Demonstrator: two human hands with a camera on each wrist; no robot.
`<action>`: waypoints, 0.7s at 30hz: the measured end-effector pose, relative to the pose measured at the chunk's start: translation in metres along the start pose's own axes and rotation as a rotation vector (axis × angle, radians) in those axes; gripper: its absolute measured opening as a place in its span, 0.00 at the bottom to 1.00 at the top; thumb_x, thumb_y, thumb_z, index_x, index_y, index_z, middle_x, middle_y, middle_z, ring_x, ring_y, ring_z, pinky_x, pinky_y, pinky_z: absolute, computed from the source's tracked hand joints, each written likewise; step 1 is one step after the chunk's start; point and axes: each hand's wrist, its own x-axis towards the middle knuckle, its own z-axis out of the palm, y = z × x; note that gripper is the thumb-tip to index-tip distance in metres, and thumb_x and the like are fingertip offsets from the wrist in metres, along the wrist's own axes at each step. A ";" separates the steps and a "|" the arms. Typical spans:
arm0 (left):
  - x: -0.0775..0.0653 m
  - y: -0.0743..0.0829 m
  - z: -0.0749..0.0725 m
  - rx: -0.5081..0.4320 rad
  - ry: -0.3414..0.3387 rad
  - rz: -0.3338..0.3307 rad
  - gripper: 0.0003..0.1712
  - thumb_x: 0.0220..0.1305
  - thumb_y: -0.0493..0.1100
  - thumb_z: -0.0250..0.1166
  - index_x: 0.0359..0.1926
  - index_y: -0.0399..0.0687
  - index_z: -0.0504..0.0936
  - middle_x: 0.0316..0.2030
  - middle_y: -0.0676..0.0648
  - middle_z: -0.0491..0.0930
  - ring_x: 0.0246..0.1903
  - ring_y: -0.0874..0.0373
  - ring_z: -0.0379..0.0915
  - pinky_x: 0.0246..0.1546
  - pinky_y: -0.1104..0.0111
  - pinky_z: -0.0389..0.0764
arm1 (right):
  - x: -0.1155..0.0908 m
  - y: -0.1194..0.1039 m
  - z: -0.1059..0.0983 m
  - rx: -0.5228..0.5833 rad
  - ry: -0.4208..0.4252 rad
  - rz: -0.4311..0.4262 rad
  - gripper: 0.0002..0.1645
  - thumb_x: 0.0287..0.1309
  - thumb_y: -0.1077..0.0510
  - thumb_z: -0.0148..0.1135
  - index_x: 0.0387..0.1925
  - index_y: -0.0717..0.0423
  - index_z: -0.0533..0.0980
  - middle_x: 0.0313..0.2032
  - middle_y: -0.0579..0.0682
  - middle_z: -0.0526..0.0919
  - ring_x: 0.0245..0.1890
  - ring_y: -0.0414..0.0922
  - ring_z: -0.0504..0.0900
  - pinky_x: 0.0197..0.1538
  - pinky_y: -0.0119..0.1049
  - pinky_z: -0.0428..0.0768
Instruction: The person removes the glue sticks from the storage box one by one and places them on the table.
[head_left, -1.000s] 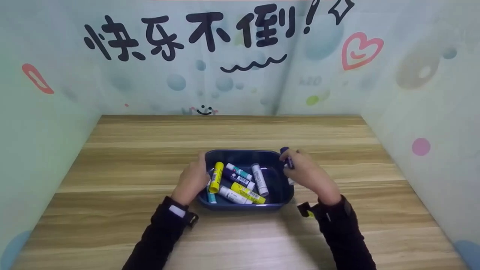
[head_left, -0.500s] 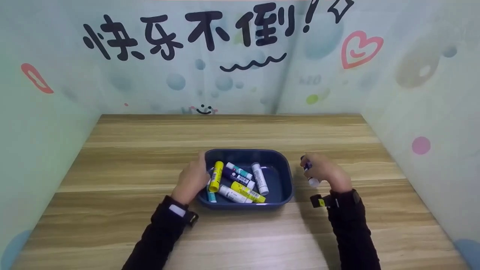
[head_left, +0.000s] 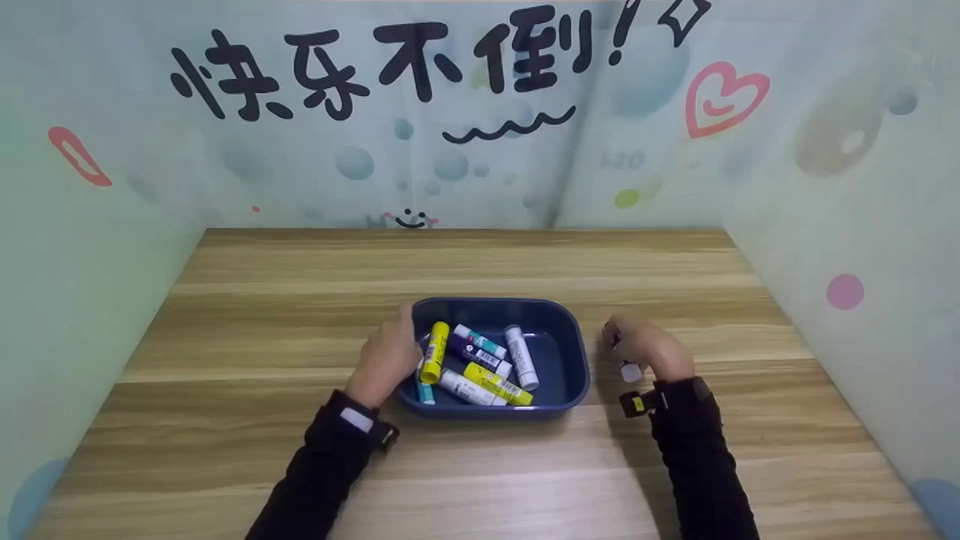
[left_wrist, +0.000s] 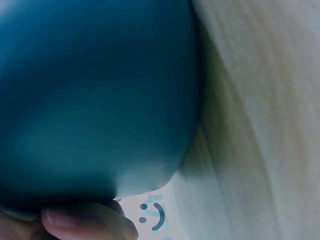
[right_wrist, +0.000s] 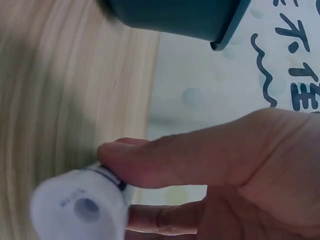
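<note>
A dark blue rectangular bin (head_left: 559, 390) sits on the table with several glue sticks in it. Yellow (head_left: 435, 352), white (head_left: 522, 357) and dark purple (head_left: 466, 349) ones lie loosely across one another. My left hand (head_left: 385, 360) grips the bin's left rim; in the left wrist view its fingers (left_wrist: 85, 220) curl over the edge. Apart from the bin, on its right, my right hand (head_left: 651, 349) holds a purple glue stick (head_left: 631, 372) with a white end. The right wrist view shows that white end (right_wrist: 80, 210) facing the camera, the thumb pressed along the side.
The wood-grain table (head_left: 480, 480) is enclosed by printed side walls and a back wall (head_left: 480, 180) with large lettering. The bin stands near the table's middle.
My right hand has moved from the bin's right rim out to the right and then slightly lower, carrying the purple glue stick. The left hand stays on the bin.
</note>
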 end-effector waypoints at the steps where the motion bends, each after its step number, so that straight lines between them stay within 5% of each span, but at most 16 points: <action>1: 0.000 0.000 0.000 -0.005 0.000 0.000 0.32 0.59 0.34 0.57 0.63 0.41 0.56 0.40 0.34 0.79 0.28 0.48 0.75 0.24 0.62 0.73 | 0.000 0.000 0.000 -0.006 -0.006 -0.001 0.23 0.38 0.76 0.49 0.43 0.70 0.72 0.41 0.63 0.77 0.30 0.47 0.73 0.24 0.30 0.72; 9: -0.001 0.001 0.000 -0.006 0.004 0.008 0.31 0.58 0.34 0.58 0.62 0.40 0.57 0.40 0.33 0.78 0.32 0.44 0.76 0.28 0.59 0.77 | 0.000 0.000 0.000 0.013 -0.044 0.020 0.23 0.40 0.78 0.48 0.44 0.70 0.72 0.37 0.61 0.77 0.24 0.45 0.74 0.19 0.30 0.73; 14: -0.001 0.002 0.000 -0.012 0.001 0.005 0.32 0.59 0.35 0.58 0.63 0.40 0.56 0.42 0.33 0.78 0.35 0.43 0.77 0.32 0.57 0.78 | -0.006 -0.003 -0.004 -0.053 -0.010 -0.006 0.22 0.43 0.71 0.56 0.46 0.64 0.71 0.42 0.62 0.75 0.34 0.51 0.75 0.33 0.41 0.77; 18: -0.001 0.001 0.000 0.000 0.017 0.024 0.31 0.58 0.34 0.58 0.62 0.40 0.57 0.38 0.33 0.78 0.32 0.44 0.76 0.28 0.59 0.76 | -0.011 -0.010 -0.008 -0.189 0.033 -0.035 0.31 0.44 0.62 0.63 0.54 0.61 0.69 0.49 0.69 0.71 0.49 0.62 0.72 0.50 0.54 0.73; 21: -0.001 0.000 0.000 0.022 0.023 0.030 0.30 0.58 0.34 0.57 0.61 0.39 0.57 0.36 0.34 0.79 0.29 0.45 0.76 0.24 0.60 0.74 | -0.013 -0.017 -0.011 -0.212 0.037 -0.025 0.37 0.48 0.60 0.62 0.62 0.61 0.64 0.56 0.74 0.64 0.53 0.67 0.69 0.51 0.59 0.73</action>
